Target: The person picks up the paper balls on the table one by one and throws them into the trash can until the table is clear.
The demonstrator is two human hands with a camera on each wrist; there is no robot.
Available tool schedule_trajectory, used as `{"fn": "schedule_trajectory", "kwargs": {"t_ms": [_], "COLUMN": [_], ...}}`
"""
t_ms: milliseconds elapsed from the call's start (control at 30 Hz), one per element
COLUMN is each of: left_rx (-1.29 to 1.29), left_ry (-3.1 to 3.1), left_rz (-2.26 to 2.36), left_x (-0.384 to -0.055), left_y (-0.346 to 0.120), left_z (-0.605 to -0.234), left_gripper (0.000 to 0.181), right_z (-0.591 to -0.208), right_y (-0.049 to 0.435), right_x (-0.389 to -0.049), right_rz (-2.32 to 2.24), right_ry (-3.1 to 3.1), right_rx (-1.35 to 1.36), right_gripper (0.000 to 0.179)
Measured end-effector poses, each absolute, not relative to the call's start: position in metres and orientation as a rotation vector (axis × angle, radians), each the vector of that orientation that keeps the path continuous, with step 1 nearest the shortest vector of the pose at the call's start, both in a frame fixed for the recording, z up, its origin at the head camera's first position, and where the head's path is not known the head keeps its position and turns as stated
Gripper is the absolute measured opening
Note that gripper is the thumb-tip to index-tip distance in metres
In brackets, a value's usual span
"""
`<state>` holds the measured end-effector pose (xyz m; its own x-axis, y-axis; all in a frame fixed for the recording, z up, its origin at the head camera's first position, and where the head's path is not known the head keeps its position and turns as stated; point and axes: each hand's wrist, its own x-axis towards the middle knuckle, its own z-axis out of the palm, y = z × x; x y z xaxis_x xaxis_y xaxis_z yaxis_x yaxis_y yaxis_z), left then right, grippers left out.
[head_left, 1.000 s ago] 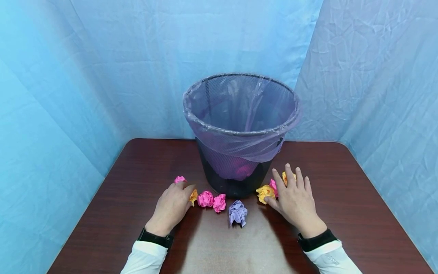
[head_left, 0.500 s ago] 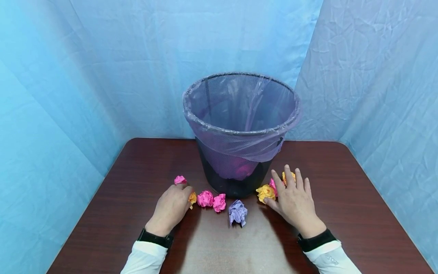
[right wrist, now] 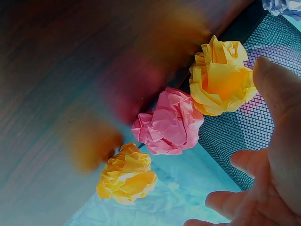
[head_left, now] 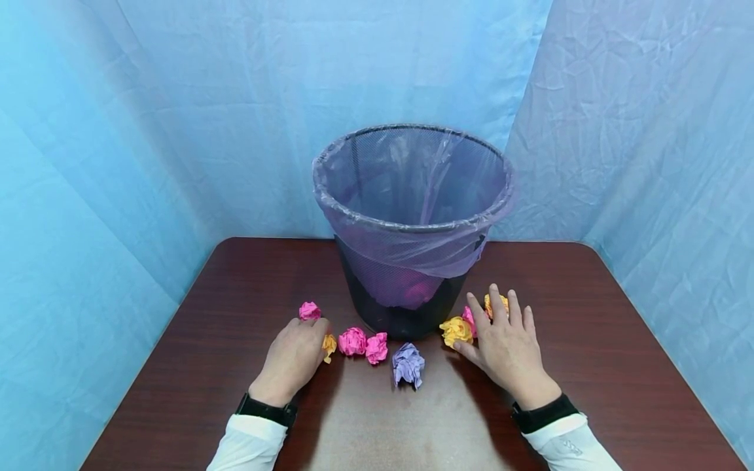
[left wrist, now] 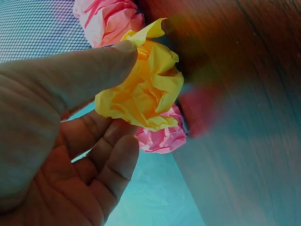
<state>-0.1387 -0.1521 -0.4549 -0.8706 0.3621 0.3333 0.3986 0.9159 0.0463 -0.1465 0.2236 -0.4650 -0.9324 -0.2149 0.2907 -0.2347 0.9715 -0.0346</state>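
Paper creased into a frilled, petal-edged yellow wad (left wrist: 146, 89) is pinched between the thumb and fingers of the left hand (head_left: 291, 356), left of the bin's foot; whether it touches the table, I can't tell. A tight pink ball (head_left: 309, 311) lies just beyond those fingers. Between the hands sit 2 knobbly pink wads (head_left: 353, 341) and 1 loosely folded purple ball (head_left: 408, 365). The right hand (head_left: 509, 350) is spread wide, fingers straight, near a row of 3: a blocky yellow ball (right wrist: 222, 77) by the thumb, a rounded pink lump (right wrist: 169, 122), then a rougher yellow clump (right wrist: 127, 175). Fine black mesh forms the tapering bin (head_left: 406, 324), its thin purple liner (head_left: 406, 255) wrinkled over the rim. It stands on a dark, wood-grained table (head_left: 612, 366).
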Motion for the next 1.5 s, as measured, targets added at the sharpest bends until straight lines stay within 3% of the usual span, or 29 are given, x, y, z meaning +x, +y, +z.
{"fn": "schedule_trajectory", "kwargs": {"t_ms": [733, 1267, 1500], "left_rx": [-0.513, -0.509, -0.529], "left_ry": [-2.837, -2.74, -2.659], "left_rz": [-0.208, -0.291, -0.384], "left_x": [-0.135, -0.126, -0.125], "left_y": [-0.156, -0.164, -0.168], "left_z": [-0.45, -0.424, -0.409], "left_gripper": [0.034, 0.045, 0.042], "right_z": [-0.467, -0.466, -0.463], "right_y": [0.222, 0.22, 0.219], "right_x": [-0.144, -0.144, -0.143], "right_rz": [0.102, 0.111, 0.099], "right_ry": [-2.853, -2.837, -2.868], "right_rx": [0.328, 0.337, 0.324], "right_gripper": [0.094, 0.093, 0.094]}}
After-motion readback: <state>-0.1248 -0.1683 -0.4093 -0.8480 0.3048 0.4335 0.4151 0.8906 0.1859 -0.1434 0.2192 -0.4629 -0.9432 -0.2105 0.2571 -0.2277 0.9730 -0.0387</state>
